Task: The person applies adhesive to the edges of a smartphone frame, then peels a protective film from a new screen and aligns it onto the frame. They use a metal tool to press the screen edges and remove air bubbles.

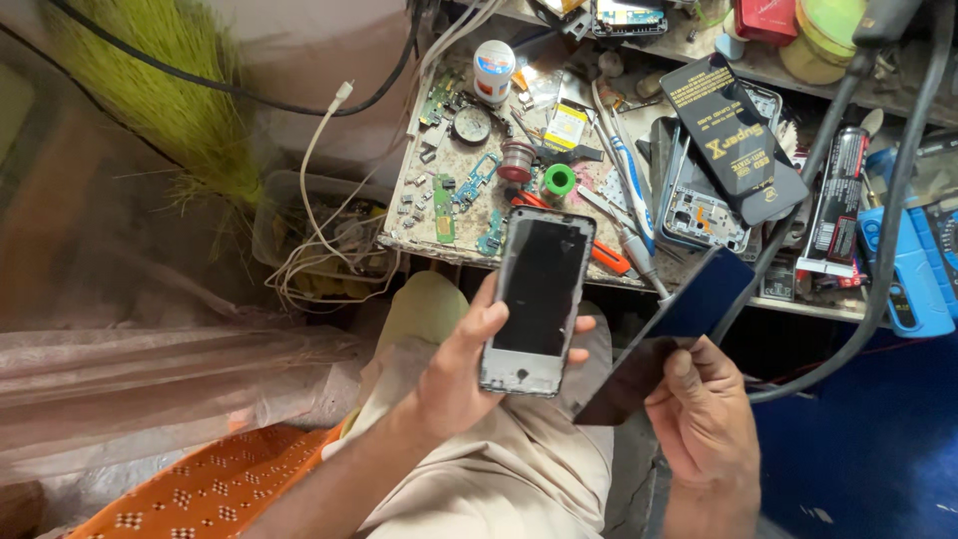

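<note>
My left hand grips an opened phone body with a grey frame and a black inner panel, held upright over my lap. The thumb lies on its left edge and the fingers wrap behind it. My right hand holds a thin dark blue panel, shaped like a phone back cover or screen, tilted beside the phone body. The two parts are apart, a few centimetres between them.
A cluttered workbench stands ahead with small circuit boards, a solder spool, a green tape roll, a toothbrush, another phone frame, a black flat box and a blue meter. Cables hang left.
</note>
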